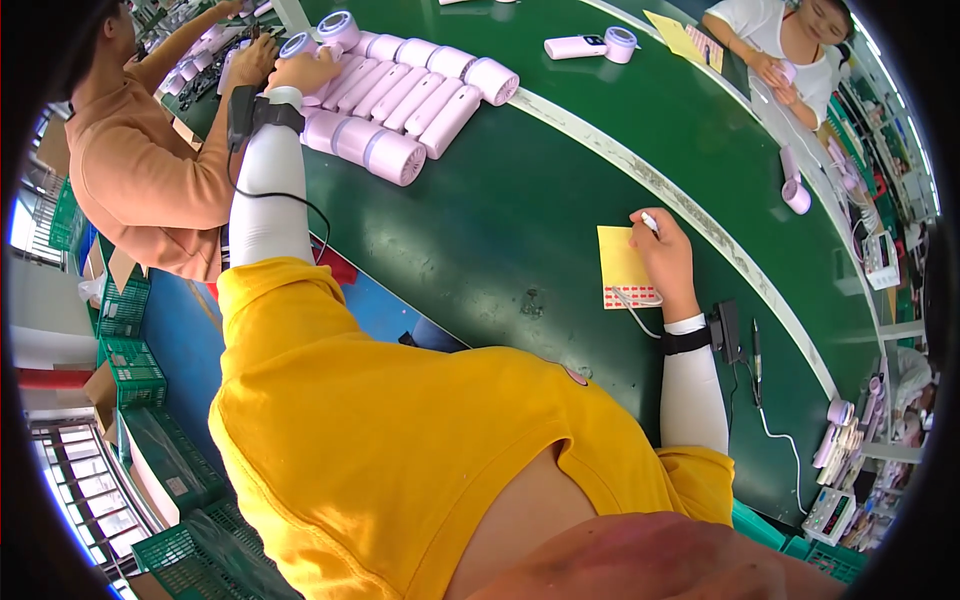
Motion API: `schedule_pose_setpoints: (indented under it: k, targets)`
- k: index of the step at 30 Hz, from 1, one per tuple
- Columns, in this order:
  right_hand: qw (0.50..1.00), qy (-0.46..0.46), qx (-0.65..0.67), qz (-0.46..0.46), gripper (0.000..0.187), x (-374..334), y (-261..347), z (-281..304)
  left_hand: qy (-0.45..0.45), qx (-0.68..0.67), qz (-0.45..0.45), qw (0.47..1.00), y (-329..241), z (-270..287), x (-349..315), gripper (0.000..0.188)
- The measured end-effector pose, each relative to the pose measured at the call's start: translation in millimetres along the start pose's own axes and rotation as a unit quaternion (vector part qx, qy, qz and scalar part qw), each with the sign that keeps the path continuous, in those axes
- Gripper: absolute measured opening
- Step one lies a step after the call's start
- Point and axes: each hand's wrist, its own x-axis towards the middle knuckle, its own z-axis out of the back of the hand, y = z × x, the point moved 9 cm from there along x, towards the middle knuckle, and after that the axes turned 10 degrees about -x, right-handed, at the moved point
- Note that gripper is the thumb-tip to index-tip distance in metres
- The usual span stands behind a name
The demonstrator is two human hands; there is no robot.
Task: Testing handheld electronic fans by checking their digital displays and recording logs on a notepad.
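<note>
So the left arm's reaching way out, forearm [270,190] pretty much straight, and the left hand [305,70] is palm-down at the end of it, can't really tell how tight the fingers are. The right arm's tucked in closer, elbow bent, forearm [693,400] pointing away from the body. The right hand [667,258] is curled up, thumb and index finger pinched together. Hands are well apart.

We get bright light, with sheen on the desk [480,235]. We see the barred window [90,485] washed out, outer edges bowed.
</note>
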Motion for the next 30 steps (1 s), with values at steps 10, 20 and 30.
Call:
schedule_pose_setpoints:
  k: [10,20,30]
  targets:
    - [1.000,0.008,-0.007,0.002,0.013,0.0,-0.2,-0.9,0.042,0.035,-0.129,0.990,-32.9,-6.0,-2.0,0.059]
    - [0.999,0.024,-0.011,0.022,0.014,0.4,-3.4,-4.2,-0.060,-0.028,-0.380,0.923,-164.1,19.0,-86.8,0.022]
    - [0.999,0.022,-0.009,0.046,0.015,3.1,-6.6,2.0,0.230,-0.115,-0.542,0.800,-424.3,-89.2,-216.6,0.026]
